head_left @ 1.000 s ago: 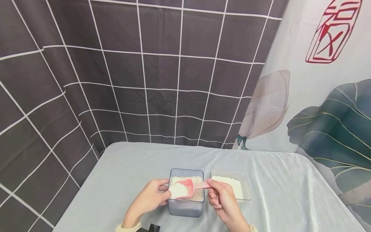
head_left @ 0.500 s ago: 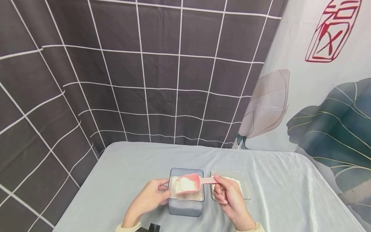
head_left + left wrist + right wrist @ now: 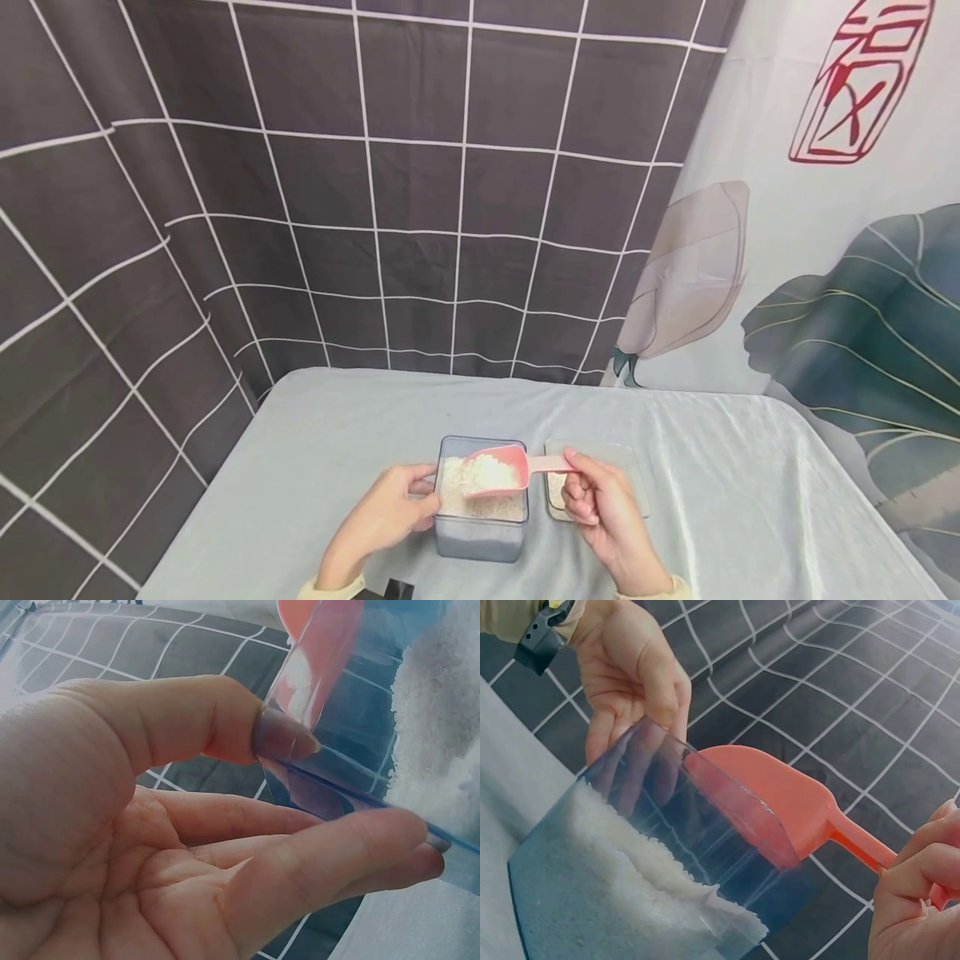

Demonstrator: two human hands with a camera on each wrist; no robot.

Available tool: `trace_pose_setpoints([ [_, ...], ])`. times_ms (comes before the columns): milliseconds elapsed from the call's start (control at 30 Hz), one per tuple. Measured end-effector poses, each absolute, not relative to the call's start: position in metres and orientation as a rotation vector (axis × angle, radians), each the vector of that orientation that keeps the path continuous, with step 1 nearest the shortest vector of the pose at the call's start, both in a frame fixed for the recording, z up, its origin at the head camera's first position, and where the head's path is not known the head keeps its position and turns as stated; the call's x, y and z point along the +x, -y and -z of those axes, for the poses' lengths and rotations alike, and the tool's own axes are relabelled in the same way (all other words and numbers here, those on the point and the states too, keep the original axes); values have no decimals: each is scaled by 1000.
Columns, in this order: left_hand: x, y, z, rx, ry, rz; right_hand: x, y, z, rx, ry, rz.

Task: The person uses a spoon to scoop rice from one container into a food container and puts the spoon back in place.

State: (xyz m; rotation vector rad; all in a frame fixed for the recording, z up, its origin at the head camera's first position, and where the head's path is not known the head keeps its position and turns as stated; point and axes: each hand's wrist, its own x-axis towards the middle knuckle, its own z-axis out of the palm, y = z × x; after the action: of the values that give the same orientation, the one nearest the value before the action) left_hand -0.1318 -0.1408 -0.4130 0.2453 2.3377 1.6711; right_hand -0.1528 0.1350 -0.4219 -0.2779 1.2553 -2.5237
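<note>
A clear bluish square container, partly filled with white rice-like grains, stands on the table. My left hand pinches its left wall, thumb and fingers on opposite sides of the plastic. A pink scoop is tilted over the container's opening, and white grains lie heaped in its bowl. My right hand grips the end of the scoop's handle. In the right wrist view the scoop shows from its underside, with part of its bowl behind the clear wall.
A shallow clear tray sits just right of the container; its white contents are largely hidden by my right hand. Pale cloth covers the table. Behind it hangs a dark curtain with white grid lines.
My right hand and the scoop have moved right and slightly up from low in the container, with grains still in the bowl. My left hand and the container have stayed put.
</note>
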Motion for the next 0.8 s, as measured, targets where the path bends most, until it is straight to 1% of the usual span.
trace_pose_setpoints([
  [367,-132,140,413,260,-2340,-1669,-151,-147,413,-311,-1279,2542],
  [633,-132,140,414,250,-2336,-1674,-155,-170,406,-409,-1182,2589],
  [800,-132,141,412,243,-2347,-1654,-161,-187,409,-431,-1112,2622],
])
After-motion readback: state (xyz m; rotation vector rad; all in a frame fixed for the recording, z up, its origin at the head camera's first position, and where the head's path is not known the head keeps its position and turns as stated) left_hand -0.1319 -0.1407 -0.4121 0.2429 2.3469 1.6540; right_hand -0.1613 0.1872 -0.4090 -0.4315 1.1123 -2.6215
